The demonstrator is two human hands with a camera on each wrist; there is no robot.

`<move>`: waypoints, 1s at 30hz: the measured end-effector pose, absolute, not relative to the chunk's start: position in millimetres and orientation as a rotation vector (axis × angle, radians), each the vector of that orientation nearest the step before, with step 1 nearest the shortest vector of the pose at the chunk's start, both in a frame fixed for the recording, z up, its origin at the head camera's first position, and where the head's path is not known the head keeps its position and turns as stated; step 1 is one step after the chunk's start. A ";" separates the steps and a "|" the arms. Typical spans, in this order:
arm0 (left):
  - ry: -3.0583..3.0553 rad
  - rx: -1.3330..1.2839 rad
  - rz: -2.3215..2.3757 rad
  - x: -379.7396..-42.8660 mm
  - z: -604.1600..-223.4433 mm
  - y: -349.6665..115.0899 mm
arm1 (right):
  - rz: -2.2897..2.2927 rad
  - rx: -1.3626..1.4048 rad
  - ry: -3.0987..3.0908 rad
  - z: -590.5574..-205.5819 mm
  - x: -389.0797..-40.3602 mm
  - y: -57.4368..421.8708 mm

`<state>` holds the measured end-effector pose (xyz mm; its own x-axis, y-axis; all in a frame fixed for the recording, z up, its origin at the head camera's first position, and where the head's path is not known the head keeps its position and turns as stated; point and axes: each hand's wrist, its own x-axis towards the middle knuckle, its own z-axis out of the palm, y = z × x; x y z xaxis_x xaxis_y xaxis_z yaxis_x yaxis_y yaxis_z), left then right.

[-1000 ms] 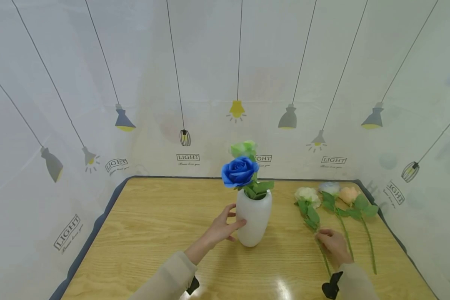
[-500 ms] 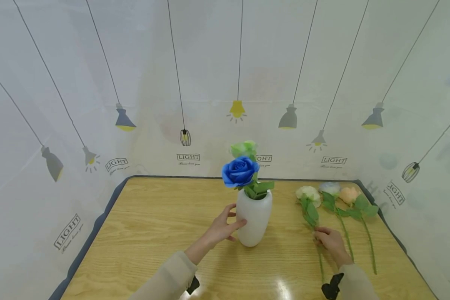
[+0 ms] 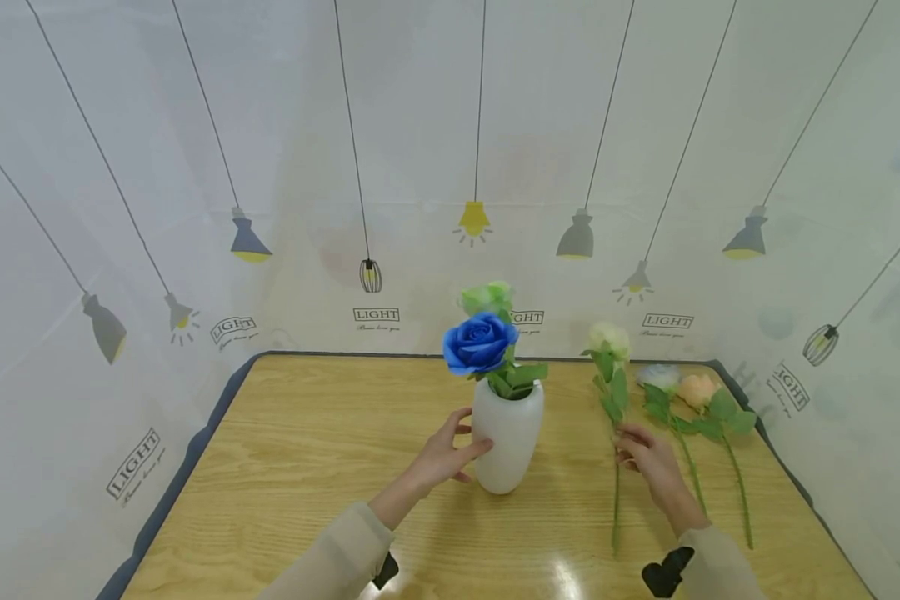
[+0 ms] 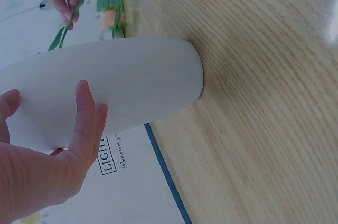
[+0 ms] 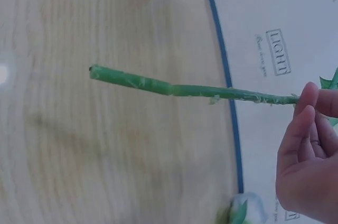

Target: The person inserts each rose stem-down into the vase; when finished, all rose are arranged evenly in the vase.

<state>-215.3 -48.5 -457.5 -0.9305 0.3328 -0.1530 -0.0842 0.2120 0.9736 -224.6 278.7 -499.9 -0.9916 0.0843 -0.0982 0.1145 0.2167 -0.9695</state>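
A white vase (image 3: 507,437) stands upright on the table, with a blue rose (image 3: 481,343) and a pale green flower (image 3: 487,297) in it. My left hand (image 3: 450,450) holds the vase's left side, thumb in front; the left wrist view shows its fingers bent against the white wall (image 4: 132,84). To the right of the vase, my right hand (image 3: 648,458) pinches a white flower (image 3: 609,342) by its green stem. The flower is raised and nearly upright, its blossom at the top. In the right wrist view the stem's cut end (image 5: 97,72) hangs above the wood.
A pale blue flower (image 3: 658,377) and a peach flower (image 3: 697,390) lie on the table's right side, stems toward me. The wooden table (image 3: 307,450) has a dark blue edge along a white backdrop (image 3: 420,125) printed with lamps.
My right hand has lifted the white flower off the table and moved it left and up, and its stem has swung closer to upright. The left hand and the vase have stayed put.
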 end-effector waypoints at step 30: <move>2.156 0.243 1.767 -208.4 -442.1 -49.1 | -2.856 -0.169 1.638 -380.4 -230.4 213.4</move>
<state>-208.4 -49.1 -442.1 -0.9270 0.3423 -0.1530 -0.0829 0.2108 0.9740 -230.4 213.4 -380.4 -0.9828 0.0831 0.1649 -0.1843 -0.4973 -0.8478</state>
